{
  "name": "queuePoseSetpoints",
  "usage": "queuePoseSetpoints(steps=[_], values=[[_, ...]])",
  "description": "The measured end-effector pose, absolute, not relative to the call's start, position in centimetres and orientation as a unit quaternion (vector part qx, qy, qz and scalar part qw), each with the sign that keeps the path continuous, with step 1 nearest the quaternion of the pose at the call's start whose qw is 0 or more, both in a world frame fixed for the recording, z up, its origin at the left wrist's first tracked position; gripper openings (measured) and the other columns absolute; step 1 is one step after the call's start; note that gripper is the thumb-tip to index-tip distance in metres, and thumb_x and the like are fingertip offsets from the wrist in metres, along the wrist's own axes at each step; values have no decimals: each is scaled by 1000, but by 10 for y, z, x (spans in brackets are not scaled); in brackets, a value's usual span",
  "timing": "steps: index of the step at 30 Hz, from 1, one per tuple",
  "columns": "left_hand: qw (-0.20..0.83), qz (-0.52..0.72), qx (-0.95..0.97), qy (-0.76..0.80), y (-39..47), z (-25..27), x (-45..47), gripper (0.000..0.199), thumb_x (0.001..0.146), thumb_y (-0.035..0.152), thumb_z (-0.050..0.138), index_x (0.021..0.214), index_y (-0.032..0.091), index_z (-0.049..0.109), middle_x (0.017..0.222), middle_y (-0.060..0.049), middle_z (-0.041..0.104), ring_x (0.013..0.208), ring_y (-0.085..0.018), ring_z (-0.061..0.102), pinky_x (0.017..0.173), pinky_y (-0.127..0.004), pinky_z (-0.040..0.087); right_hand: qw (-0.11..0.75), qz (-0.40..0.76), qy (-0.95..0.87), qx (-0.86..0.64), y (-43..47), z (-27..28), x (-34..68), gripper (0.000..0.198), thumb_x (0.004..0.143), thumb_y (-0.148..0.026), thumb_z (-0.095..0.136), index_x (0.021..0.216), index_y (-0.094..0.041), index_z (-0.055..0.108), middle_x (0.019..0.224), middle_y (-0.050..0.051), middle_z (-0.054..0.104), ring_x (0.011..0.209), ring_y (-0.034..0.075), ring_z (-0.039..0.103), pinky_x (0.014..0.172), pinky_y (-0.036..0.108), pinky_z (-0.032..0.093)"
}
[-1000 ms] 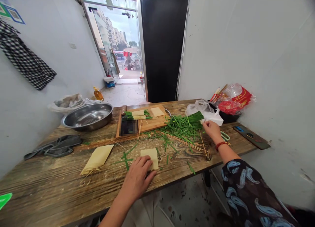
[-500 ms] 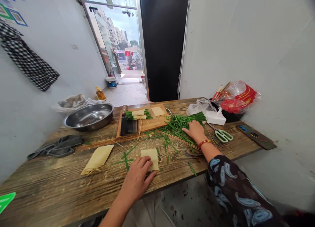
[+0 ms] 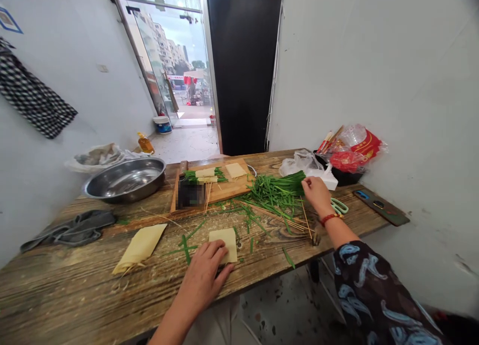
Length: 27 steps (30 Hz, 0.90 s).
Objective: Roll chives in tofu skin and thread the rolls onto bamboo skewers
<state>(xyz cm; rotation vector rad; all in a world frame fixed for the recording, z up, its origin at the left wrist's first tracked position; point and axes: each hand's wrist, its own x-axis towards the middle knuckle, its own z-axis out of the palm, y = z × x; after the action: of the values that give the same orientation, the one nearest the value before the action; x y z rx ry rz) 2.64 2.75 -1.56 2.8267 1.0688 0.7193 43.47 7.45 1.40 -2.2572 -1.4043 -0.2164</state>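
Palm down, with the thumb held apart, the person's left hand (image 3: 207,271) lies spread over a thin, square, pale-yellow sheet (image 3: 229,246), which rests flat near the front edge of the brown, wood-grained worktop (image 3: 75,290). Farther off, the right hand (image 3: 316,191), with a red beaded bracelet (image 3: 331,218) at its wrist, is narrowed at the right end of a heap of long, flat, dark-green leaves (image 3: 277,189); whether it grips any of them cannot be told. Thin, straight, tan wooden sticks (image 3: 276,215) lie just in front of the heap, and loose green scraps are scattered between there and the sheet. Near the right hand, pale-green looped scissor handles (image 3: 340,206) show partly behind the wrist. Left of the heap and touching it lies a rectangular, light-brown wooden board (image 3: 230,189), bearing pale-yellow rolls with green leaves sticking out at their ends (image 3: 206,174), another pale square sheet (image 3: 236,171) and a black, blurred-out shape (image 3: 190,194). Well to the left of the left hand is a longer stack of pale-yellow sheets (image 3: 142,246) with a frayed near end; beyond it are a crumpled dark-grey cloth (image 3: 75,227) and a wide, shiny steel basin (image 3: 125,181). At the far right, a crinkled clear plastic bag (image 3: 299,164) sits near a black container (image 3: 346,176) topped with red packaging.
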Motion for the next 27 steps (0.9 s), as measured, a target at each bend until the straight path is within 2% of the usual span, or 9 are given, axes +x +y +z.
queuePoseSetpoints(steps=[5, 9, 13, 15, 17, 21, 25, 27], values=[[16, 244, 909, 338, 26, -15, 26, 22, 85, 35, 57, 101, 21, 59, 112, -9, 61, 102, -25, 57, 90, -44, 47, 239, -61, -468, -848, 62, -3, 448, 32, 87, -40, 49, 89, -16, 70, 82, 12, 68, 76, 22, 62, 65, 29, 40], [15, 239, 909, 340, 24, -14, 27, 21, 86, 36, 56, 100, 21, 60, 112, -10, 61, 102, -25, 57, 88, -43, 48, 280, -56, -477, -831, 68, 0, 442, 34, 89, -34, 42, 85, -17, 70, 73, 9, 69, 71, 21, 62, 64, 27, 39], [12, 237, 909, 343, 24, -13, 28, 22, 86, 37, 56, 101, 21, 60, 113, -9, 61, 103, -25, 58, 90, -44, 47, 340, -73, -502, -792, 69, 21, 441, 40, 92, -37, 34, 94, -16, 68, 86, 11, 70, 83, 21, 60, 73, 28, 41], [14, 235, 909, 344, 24, -12, 28, 22, 86, 37, 56, 101, 21, 60, 113, -9, 61, 103, -25, 58, 90, -44, 48, 361, -78, -513, -775, 64, 30, 442, 40, 92, -38, 34, 100, -15, 67, 98, 12, 69, 92, 22, 59, 81, 29, 39], [16, 235, 909, 344, 24, -11, 28, 22, 86, 37, 56, 100, 21, 60, 112, -9, 62, 102, -25, 59, 89, -43, 48, 368, -66, -525, -764, 60, 34, 443, 37, 91, -37, 38, 99, -16, 67, 101, 12, 69, 94, 22, 58, 83, 28, 39], [14, 231, 910, 345, 24, -10, 28, 21, 85, 36, 57, 99, 20, 61, 111, -9, 62, 102, -25, 59, 88, -42, 50, 362, -1, -535, -764, 54, 28, 445, 27, 83, -32, 48, 83, -18, 72, 80, 8, 71, 79, 21, 61, 72, 27, 41], [8, 231, 910, 345, 25, -11, 27, 22, 85, 36, 58, 99, 20, 61, 112, -10, 62, 103, -25, 59, 89, -44, 49, 387, 62, -515, -762, 46, 16, 448, 27, 79, -26, 49, 85, -18, 74, 63, 3, 68, 64, 18, 61, 60, 25, 42], [5, 241, 907, 345, 25, -12, 27, 21, 85, 35, 58, 98, 20, 62, 112, -10, 63, 102, -25, 59, 89, -44, 49, 414, 82, -498, -757, 36, 10, 446, 29, 79, -29, 49, 86, -16, 74, 55, 1, 64, 54, 16, 58, 54, 25, 42]])
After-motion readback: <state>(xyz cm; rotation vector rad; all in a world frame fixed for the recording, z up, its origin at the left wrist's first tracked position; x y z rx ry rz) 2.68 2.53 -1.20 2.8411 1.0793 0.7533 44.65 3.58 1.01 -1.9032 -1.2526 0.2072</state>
